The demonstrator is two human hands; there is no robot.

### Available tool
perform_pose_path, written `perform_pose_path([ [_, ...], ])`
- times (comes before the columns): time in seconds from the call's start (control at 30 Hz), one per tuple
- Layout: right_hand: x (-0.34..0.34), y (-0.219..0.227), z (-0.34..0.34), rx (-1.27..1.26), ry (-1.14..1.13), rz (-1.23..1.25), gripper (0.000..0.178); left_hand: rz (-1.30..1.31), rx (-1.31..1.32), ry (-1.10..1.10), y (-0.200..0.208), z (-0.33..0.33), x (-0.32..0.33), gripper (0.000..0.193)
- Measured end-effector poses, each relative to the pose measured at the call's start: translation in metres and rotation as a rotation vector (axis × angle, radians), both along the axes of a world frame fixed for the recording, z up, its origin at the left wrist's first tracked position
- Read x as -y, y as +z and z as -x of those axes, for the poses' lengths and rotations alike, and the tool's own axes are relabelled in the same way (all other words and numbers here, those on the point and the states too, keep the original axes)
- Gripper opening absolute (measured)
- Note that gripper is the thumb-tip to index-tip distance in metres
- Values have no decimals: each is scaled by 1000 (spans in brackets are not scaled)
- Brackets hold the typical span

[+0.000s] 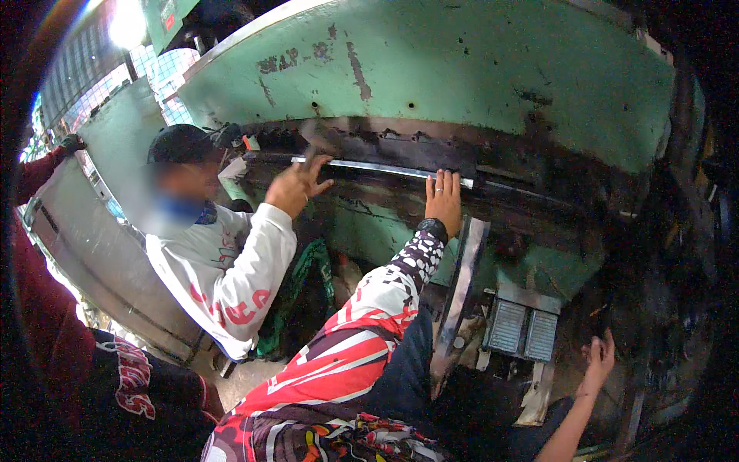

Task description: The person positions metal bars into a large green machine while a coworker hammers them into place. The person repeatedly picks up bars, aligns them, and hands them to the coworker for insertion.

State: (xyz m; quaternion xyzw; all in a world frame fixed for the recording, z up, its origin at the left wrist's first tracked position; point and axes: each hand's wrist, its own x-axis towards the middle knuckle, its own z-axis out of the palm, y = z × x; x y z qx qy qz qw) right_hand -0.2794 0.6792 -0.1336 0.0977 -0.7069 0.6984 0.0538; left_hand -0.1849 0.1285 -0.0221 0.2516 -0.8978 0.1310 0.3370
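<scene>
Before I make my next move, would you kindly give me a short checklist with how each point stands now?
1. Left hand on the metal strip: ok, its fingers lie over the strip near the right end.
2. Left hand free of jewellery: not ok, it wears a ring, with a dark band at the wrist.
3. Right hand away from the strip: ok, it is low on the right side.
4. Co-worker's hand well clear of the strip: not ok, it is close to the left end.
5. Strip firmly seated along the dark ledge: cannot tell from this view.
</scene>
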Motion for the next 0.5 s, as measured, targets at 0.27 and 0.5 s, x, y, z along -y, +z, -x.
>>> perform_pose_path([
  [0.27, -3, -30, 8, 60, 66, -7, 59, 62, 96, 135, -17, 18, 7, 64],
  [0.5, 23, 45, -65, 184, 128, 17, 58, -82, 182, 137, -31, 7, 29, 62],
])
